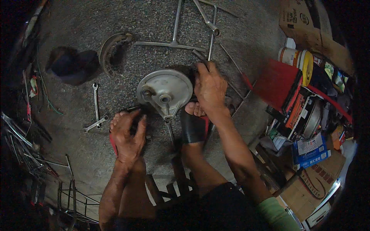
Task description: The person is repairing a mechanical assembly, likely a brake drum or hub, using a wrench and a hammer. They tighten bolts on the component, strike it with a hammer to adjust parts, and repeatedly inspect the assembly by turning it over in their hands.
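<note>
A round silver brake backing plate (pixel 156 86) with central hole and lever boss lies on the speckled floor between my bare hands. My left hand (pixel 127 136) is left of it, above my sandalled foot, fingers apart and bent over a dark area. My right hand (pixel 211 86) is at the plate's right, fingers curled down near a dark short bar (pixel 198 54); what is under them is hidden. A curved brake shoe (pixel 111 46) lies behind the plate. Two wrenches (pixel 95 98) lie crossed at the left.
Chrome tube frame parts (pixel 175 23) lie beyond the plate. A dark bundle (pixel 71 65) sits at upper left, metal rods (pixel 69 183) at lower left. A red case (pixel 275 82), tubs (pixel 289 57), tools and cardboard boxes (pixel 312 184) crowd the right. My other sandalled foot (pixel 194 127) is below the plate.
</note>
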A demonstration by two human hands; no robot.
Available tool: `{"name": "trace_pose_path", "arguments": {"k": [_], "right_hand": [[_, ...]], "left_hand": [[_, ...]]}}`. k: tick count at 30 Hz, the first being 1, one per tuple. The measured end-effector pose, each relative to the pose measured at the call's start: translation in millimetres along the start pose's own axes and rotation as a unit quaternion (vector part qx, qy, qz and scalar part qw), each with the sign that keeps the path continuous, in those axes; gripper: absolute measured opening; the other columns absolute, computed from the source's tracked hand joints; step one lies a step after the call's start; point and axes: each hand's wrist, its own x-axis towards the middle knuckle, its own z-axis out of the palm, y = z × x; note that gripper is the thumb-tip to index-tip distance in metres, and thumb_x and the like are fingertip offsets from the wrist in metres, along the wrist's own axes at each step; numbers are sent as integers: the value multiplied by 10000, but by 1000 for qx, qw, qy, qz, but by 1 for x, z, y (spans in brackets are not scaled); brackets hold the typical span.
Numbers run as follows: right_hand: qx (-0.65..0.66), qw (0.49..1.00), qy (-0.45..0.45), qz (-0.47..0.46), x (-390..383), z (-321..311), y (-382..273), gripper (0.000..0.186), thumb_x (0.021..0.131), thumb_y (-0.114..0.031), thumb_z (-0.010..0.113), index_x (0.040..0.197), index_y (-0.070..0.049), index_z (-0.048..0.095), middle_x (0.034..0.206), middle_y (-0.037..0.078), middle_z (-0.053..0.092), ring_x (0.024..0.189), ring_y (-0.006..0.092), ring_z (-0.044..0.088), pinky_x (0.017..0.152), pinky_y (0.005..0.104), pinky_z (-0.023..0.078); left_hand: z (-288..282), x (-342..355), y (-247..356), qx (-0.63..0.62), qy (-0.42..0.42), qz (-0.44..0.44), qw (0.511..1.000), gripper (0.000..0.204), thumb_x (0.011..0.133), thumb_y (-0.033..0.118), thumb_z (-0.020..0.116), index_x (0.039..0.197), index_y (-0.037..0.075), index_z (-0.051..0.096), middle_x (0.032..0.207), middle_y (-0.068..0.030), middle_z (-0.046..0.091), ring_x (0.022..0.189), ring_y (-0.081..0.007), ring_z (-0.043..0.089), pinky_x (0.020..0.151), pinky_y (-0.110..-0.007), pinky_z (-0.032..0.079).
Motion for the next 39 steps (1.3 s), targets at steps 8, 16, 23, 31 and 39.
{"name": "trace_pose_path", "arguments": {"k": [8, 16, 23, 31, 39], "right_hand": [[-46, 999, 0, 5, 2, -4, 5, 363, 747, -14, 643, 1106, -63, 642, 997, 153, 619, 835, 387, 643, 693, 481, 518], [-68, 998, -16, -8, 2, -7, 1, 310, 727, -34, 674, 1034, -54, 639, 988, 146, 599, 881, 360, 651, 710, 481, 531], [-3, 998, -58, -29, 1, -14, 8, 326, 729, -19, 669, 1050, -35, 613, 993, 170, 561, 868, 405, 625, 729, 508, 500], [11, 996, -73, -39, 7, -25, 13, 278, 740, -18, 675, 1008, -22, 600, 989, 181, 574, 848, 409, 625, 691, 490, 499], [597, 744, -106, 280, -12, -74, -24, 191, 872, -129, 717, 993, -16, 623, 854, 82, 669, 693, 153, 662, 574, 296, 525]], "left_hand": [[3, -1, -6, -36, -9, -43, 998, 163, 829, 96, 705, 969, 13, 702, 847, -135, 683, 782, -284, 639, 744, -366, 480], [-15, 3, -6, -326, 68, -304, 893, 190, 923, 161, 673, 970, -23, 674, 819, -48, 679, 713, -103, 617, 654, -262, 510], [-23, 10, -5, -285, 113, -308, 901, 156, 939, 142, 649, 983, -6, 664, 778, -38, 665, 698, -79, 604, 616, -206, 485], [-19, 12, 9, -362, 75, -304, 878, 153, 929, 133, 660, 986, -8, 674, 786, -29, 667, 688, -69, 589, 609, -215, 474], [-32, 32, 50, -356, 7, -331, 874, 157, 860, 80, 724, 992, 4, 691, 839, -14, 669, 721, -61, 561, 641, -221, 449]]}}
